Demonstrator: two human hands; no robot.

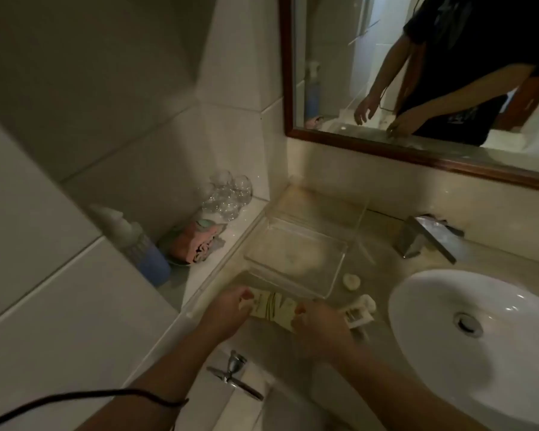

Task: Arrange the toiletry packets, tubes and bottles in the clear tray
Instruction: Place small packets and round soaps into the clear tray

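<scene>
We hold a packet (273, 307) just short of the near rim of the tray (296, 253); left grip (227, 311) and right grip (319, 328) pinch its ends.

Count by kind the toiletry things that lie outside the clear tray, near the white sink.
Bundle of cream paper packets with green lines, gripped by the left hand and the right hand: 1 (packets in it not countable)
Small round cream piece: 1
Small white bottles or tubes, blurred: 2
Total: 4

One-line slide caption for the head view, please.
Left hand and right hand pinch the ends of cream toiletry packets at the near edge of the clear tray, beside a white sink.
</scene>
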